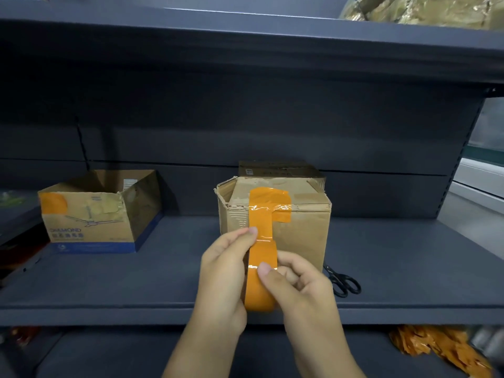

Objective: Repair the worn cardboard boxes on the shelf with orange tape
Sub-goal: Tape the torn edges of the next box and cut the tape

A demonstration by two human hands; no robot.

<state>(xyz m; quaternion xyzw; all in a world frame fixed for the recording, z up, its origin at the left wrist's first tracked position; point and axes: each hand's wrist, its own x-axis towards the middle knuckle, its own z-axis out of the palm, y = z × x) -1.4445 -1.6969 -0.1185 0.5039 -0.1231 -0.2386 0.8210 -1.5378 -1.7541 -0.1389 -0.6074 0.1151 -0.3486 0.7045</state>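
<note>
A worn cardboard box (302,230) stands mid-shelf with a torn top left corner and orange strips stuck across its top edge and front. A strip of orange tape runs from the box front down to the roll of orange tape (260,290) in front of it. My left hand (223,279) grips the roll's left side, thumb pressing the strip near the box. My right hand (300,290) holds the roll from the right, thumb on its outer face. A second box (92,222), open-topped with an orange corner patch, stands at the left.
Black scissors (342,282) lie on the dark shelf (136,282) just right of the taped box. Another carton (275,169) stands behind that box. Orange packets (436,347) lie on the lower shelf at the right, and wrapped goods (425,9) sit on the shelf above.
</note>
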